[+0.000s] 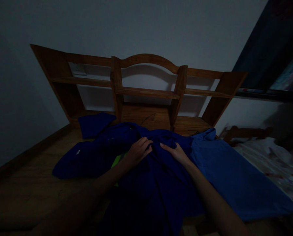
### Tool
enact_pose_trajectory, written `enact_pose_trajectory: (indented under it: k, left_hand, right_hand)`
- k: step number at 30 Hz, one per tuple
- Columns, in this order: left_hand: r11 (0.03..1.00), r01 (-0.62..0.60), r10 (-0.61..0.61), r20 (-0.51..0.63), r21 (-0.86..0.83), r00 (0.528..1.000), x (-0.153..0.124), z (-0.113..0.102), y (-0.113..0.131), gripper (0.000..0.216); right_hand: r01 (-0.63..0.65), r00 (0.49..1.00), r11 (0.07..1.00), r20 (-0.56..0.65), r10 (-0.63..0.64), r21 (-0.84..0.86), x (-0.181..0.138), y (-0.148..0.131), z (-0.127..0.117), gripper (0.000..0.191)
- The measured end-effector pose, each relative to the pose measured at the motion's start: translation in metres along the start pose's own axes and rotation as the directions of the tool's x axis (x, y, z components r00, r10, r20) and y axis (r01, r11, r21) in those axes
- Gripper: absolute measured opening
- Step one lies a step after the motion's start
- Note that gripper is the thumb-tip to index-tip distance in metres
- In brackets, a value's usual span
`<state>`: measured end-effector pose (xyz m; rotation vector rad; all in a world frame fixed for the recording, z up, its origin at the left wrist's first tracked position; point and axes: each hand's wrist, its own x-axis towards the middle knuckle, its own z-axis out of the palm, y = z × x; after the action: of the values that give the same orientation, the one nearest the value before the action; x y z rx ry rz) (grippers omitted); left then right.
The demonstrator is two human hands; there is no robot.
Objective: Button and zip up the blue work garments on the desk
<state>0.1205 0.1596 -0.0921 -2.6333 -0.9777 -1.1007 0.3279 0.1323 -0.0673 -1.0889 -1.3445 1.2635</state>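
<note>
A dark blue garment point(146, 183) lies spread on a wooden surface point(38, 177) in dim light. My left hand point(137, 151) rests on its upper middle, fingers curled over a fold of the cloth. My right hand point(175, 151) lies just to the right, fingers bent and pressed onto the same bunched cloth. The fingertips of both hands almost meet. A small white label point(77, 152) shows on the garment's left sleeve. A strip of bright green point(116, 161) peeks out beside my left wrist.
A lighter blue garment point(230, 177) lies to the right, partly under the dark one. A folded dark blue piece point(94, 124) sits at the back left. A wooden shelf unit point(146, 91) stands against the wall. Pale patterned bedding point(271, 164) lies at the far right.
</note>
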Motion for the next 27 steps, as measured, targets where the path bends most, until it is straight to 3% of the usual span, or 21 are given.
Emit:
enact_pose_trajectory:
  k: [12,17,22,27]
  left_hand:
    - [0.991,-0.137,0.134,0.188,0.001,0.973,0.000,0.001,-0.007,0.024]
    - [0.981,-0.177,0.190,0.220,-0.078,0.957,-0.001,0.002,-0.006,0.022]
    - [0.966,-0.232,0.255,0.254,-0.117,0.933,0.000,0.005,-0.003,0.023]
    - [0.957,-0.258,0.284,0.240,-0.134,0.928,0.000,0.007,0.001,0.023]
  right_hand:
    - [0.023,0.999,0.999,-0.022,-0.024,-0.042,0.005,0.011,-0.004,0.045]
    - [0.078,0.996,0.991,-0.038,-0.083,-0.113,0.008,0.018,-0.005,0.040]
    - [0.186,0.977,0.940,-0.049,-0.208,-0.287,0.013,0.030,-0.004,0.034]
    - [0.163,0.979,0.947,-0.076,-0.191,-0.278,0.013,0.033,-0.003,0.034]
